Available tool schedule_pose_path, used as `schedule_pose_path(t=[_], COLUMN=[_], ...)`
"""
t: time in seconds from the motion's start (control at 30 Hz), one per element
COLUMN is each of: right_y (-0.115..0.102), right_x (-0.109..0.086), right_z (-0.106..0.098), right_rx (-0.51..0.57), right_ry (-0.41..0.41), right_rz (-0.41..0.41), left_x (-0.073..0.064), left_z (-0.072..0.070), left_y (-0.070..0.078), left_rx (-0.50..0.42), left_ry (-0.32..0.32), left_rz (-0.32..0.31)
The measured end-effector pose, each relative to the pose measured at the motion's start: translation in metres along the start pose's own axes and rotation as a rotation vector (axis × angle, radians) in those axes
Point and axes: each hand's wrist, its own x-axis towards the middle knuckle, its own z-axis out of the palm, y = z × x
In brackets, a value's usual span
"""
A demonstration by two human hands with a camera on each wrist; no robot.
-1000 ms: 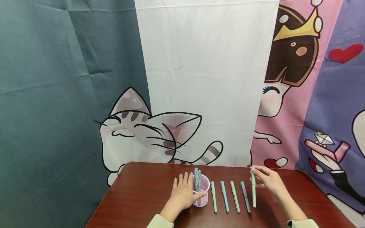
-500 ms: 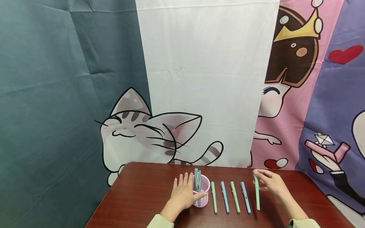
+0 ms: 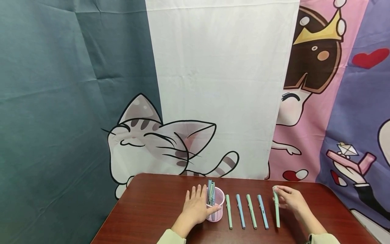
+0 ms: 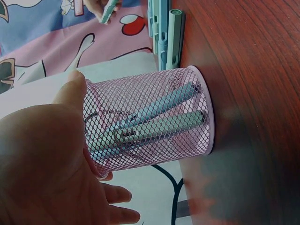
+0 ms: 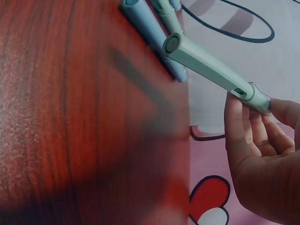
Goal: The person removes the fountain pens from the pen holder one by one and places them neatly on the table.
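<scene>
In the head view my left hand point(image 3: 196, 206) rests against the pink mesh pen cup point(image 3: 217, 217), fingers straight and spread, thumb across its near side. Through the mesh in the left wrist view, blue and green pens point(image 4: 159, 129) lean inside the cup point(image 4: 206, 84). My right hand point(image 3: 293, 200) pinches a light green pen point(image 3: 277, 211) near its clip end. That pen point(image 5: 206, 65) slants above the table in the right wrist view, its shadow falling apart from it. Left of it lie a blue pen point(image 3: 263, 211), a green pen point(image 3: 251, 211) and another blue pen point(image 3: 240, 211).
One more green pen point(image 3: 229, 211) lies closest to the cup, at the left end of the row. The dark red wooden table point(image 3: 146, 210) reaches back to a printed cloth backdrop point(image 3: 213, 84) with cartoon figures.
My right hand has moved slightly right and nearer, lowering the green pen toward the right end of the row. The left hand, the cup and the other pens stay put.
</scene>
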Motion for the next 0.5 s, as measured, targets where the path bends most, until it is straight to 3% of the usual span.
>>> schedule_pose_path(t=[0.5], right_y=[0.013], right_x=[0.010], right_z=[-0.006], right_rx=[-0.042], right_ry=[-0.015], right_rz=[0.056], left_x=[0.000], left_z=[0.000], left_y=[0.000], left_rx=[0.009], left_ry=[-0.005], left_rz=[-0.002])
